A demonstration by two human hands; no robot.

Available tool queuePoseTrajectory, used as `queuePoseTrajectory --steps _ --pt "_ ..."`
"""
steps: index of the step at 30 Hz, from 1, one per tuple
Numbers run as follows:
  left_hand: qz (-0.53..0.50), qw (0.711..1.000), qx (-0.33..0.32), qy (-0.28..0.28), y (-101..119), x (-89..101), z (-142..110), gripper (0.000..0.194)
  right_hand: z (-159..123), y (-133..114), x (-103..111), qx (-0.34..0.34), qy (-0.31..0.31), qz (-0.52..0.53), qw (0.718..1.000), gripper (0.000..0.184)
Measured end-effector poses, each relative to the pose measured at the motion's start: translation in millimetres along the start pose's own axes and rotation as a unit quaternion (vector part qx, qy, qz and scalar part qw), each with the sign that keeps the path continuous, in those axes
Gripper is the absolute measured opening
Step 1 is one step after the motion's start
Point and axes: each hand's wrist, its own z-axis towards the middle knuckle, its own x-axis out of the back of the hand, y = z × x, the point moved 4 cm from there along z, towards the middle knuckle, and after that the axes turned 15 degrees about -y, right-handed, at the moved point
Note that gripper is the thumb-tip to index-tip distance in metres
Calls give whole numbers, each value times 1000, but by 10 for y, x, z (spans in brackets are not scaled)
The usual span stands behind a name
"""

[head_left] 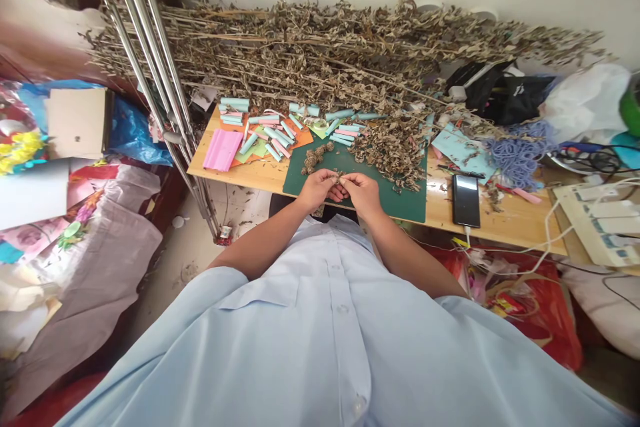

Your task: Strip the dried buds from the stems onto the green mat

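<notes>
My left hand and my right hand meet at the front edge of a green cutting mat. Their fingertips pinch a small bit of dried leaf between them. Just beyond my left hand is a small clump of crumbled dried leaves. A larger heap of dried leaves covers the mat's right part. Rolled paper tubes in blue, pink and green lie behind and to the left, some on orange and green sheets.
Long dried stalks pile along the wall. A pink paper stack lies at the table's left. Metal crutches lean beside it. To the right are a plugged-in phone, blue paper, purple cord and a power strip.
</notes>
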Motion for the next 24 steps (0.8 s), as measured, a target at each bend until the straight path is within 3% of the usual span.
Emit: queuePoseTrajectory --steps 10,18,24 --pt "46 999 7 -5 -20 -15 10 16 -51 -115 -8 38 26 -146 988 14" --pt "56 998 14 23 -6 -19 1 8 8 -111 64 -2 -95 -116 989 23" --pt "40 998 38 16 49 -4 -20 10 -18 -231 118 131 -110 -267 949 17"
